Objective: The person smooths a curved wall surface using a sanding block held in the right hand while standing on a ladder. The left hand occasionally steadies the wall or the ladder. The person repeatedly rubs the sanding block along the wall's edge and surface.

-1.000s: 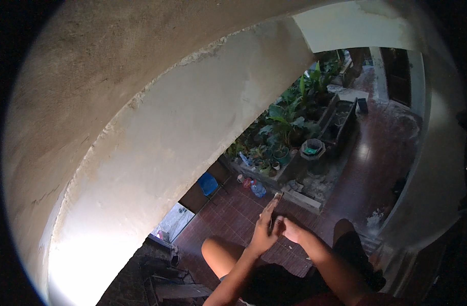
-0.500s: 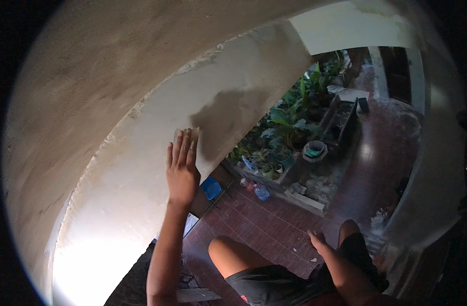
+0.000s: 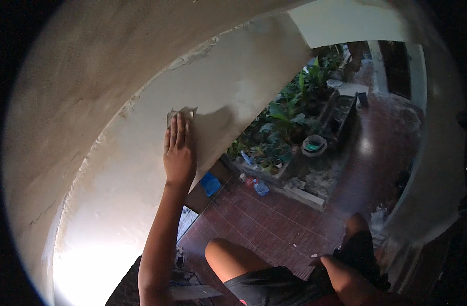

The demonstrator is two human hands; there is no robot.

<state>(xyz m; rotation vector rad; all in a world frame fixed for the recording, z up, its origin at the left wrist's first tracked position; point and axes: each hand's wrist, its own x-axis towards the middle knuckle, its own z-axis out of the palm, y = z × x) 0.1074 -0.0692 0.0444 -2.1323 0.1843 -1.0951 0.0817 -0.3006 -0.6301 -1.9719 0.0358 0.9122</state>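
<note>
One long plaster band (image 3: pixel 136 173) slants close by, mostly smooth and pale grey, with a bumpy, crumbly line (image 3: pixel 111 125) along its upper edge. A browner plaster face (image 3: pixel 65 92) sits above the band. Against the band is a small, thin sheet (image 3: pixel 186 109), grey-brown, with pointy, bent corners; part of it hides under fingers. The left grip (image 3: pixel 180 158) is up at the band on a long, stretched arm, back side showing. Its fingers are straight, close together and laid flat over the sheet. The thumb is hidden, so I cannot tell if it pinches too. The right grip (image 3: pixel 319 261) is low, to the right of the band, by the black cloth shorts (image 3: pixel 264 283). It is dark and half hidden, so I cannot tell how its fingers stand. Below the band, the floor (image 3: pixel 243 214) is dark red with thin lines. Past the band's lower edge are a flat blue seat (image 3: pixel 210 184) and a see-through bluish bottle (image 3: pixel 261 187). Farther right of the band are a many-sided grey pot (image 3: pixel 320 151) and big, leafy green plants (image 3: pixel 282 115).
</note>
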